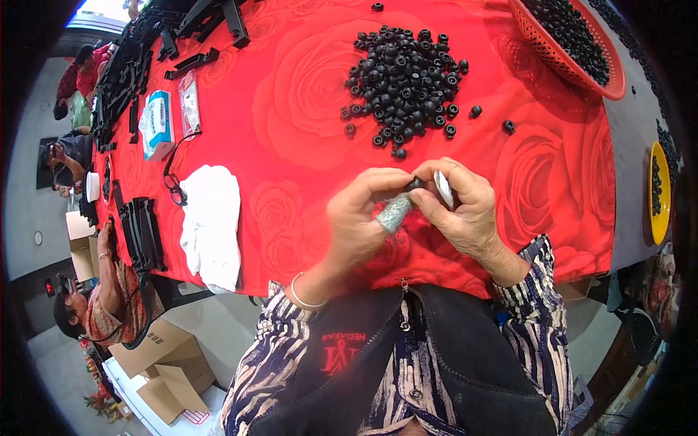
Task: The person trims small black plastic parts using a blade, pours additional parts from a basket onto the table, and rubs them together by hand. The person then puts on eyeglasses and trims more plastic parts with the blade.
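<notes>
Over the near middle of the red cloth my two hands meet. My left hand (356, 218) pinches a small round black cap (416, 184) between its fingertips. A grey-green wrapping (395, 212) covers its thumb. My right hand (465, 211) is closed round a small, flat, shiny piece (443, 189) that looks like a short blade, most of it hidden in the fingers. The right thumb lies against the black cap. Just beyond my hands spreads a heap of similar black caps (403, 83), with a few loose ones around it.
A red basket (614, 83) of black caps stands at the far right, and a yellow tray (660, 225) nearer. White cloth (211, 225), glasses (174, 185) and a tissue pack (156, 127) lie left. Long black parts (142, 232) line the left edge, where a person (116, 305) sits.
</notes>
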Available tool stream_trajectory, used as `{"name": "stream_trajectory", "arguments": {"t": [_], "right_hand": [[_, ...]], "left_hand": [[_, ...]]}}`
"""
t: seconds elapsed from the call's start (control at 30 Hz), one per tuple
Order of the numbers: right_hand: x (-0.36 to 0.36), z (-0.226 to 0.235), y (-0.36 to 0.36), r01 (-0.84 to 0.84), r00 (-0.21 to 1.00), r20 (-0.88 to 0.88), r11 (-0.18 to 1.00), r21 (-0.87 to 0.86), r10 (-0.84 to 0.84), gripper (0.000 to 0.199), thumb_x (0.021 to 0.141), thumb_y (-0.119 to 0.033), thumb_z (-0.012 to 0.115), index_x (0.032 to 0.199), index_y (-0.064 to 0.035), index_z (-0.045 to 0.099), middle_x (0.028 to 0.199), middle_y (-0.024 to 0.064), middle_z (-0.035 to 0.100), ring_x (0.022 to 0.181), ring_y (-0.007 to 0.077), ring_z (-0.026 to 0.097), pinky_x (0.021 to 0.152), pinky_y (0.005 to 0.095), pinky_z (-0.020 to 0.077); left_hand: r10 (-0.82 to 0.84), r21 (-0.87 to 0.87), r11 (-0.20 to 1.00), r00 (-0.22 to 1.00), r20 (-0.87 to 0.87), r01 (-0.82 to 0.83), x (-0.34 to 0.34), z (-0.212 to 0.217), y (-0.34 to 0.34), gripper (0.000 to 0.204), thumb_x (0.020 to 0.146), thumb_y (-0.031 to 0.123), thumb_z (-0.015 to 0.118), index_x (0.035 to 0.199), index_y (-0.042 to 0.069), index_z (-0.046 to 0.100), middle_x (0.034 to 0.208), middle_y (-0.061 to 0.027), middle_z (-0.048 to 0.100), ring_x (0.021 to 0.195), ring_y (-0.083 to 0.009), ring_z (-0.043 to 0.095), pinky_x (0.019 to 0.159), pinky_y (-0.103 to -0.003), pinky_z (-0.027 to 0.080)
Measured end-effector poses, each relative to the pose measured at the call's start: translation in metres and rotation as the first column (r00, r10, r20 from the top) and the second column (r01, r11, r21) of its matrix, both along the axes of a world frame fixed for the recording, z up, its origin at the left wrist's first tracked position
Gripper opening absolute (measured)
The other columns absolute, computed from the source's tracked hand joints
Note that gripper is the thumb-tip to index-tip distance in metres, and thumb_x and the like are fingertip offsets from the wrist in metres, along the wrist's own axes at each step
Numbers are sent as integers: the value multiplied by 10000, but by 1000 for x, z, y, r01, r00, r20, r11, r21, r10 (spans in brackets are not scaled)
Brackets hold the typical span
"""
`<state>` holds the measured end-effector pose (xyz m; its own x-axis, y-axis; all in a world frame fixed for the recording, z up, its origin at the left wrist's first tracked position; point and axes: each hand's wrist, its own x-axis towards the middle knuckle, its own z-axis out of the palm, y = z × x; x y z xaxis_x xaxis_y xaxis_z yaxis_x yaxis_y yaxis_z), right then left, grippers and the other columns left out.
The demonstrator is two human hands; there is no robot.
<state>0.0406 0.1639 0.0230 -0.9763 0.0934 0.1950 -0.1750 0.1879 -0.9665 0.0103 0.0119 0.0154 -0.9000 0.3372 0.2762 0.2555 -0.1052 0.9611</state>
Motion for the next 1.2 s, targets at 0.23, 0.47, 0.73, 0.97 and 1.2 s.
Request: {"name": "stream_trajectory", "arguments": {"t": [0.23, 0.47, 0.73, 0.97, 1.2], "right_hand": [[-4, -3, 7, -96, 952, -273, 984, 151, 135, 307, 640, -5, 688, 929, 2, 586, 711, 95, 558, 604, 219, 574, 524, 292, 441], [-7, 2, 13, -279, 885, -306, 926, 255, 351, 296, 603, 15, 692, 885, -8, 602, 641, 79, 546, 522, 194, 540, 457, 282, 414], [-8, 2, 11, -194, 888, -363, 945, 265, 284, 339, 606, 20, 708, 935, 6, 628, 658, 85, 568, 531, 191, 552, 450, 292, 419], [-7, 2, 8, -1, 829, -527, 942, 334, 188, 348, 608, 53, 703, 946, 19, 626, 679, 81, 574, 497, 171, 517, 428, 277, 394], [-3, -2, 11, 71, 761, -603, 894, 442, 238, 341, 628, 54, 694, 955, 20, 605, 699, 62, 555, 482, 165, 491, 413, 278, 371]], "left_hand": [[-506, 522, 843, 520, 688, 131, -12, -9, -16, 253, 805, 98, 631, 1009, -40, 573, 849, -81, 615, 696, -132, 605, 604, -247, 503], [-575, 448, 805, 324, 751, 389, -27, -7, -29, 182, 797, 111, 632, 929, -13, 612, 749, -73, 626, 581, -112, 593, 518, -226, 479], [-559, 500, 828, 458, 691, 255, -16, -13, -20, 209, 808, 102, 621, 961, -38, 600, 804, -102, 636, 621, -133, 608, 527, -234, 505], [-483, 582, 813, 583, 654, 20, 2, -10, -11, 259, 826, 81, 600, 1044, -52, 558, 909, -120, 624, 730, -158, 619, 564, -259, 535], [-407, 517, 854, 699, 588, 62, 7, -9, -9, 235, 833, 64, 585, 1041, -44, 563, 921, -105, 623, 762, -153, 613, 588, -245, 521]]}}
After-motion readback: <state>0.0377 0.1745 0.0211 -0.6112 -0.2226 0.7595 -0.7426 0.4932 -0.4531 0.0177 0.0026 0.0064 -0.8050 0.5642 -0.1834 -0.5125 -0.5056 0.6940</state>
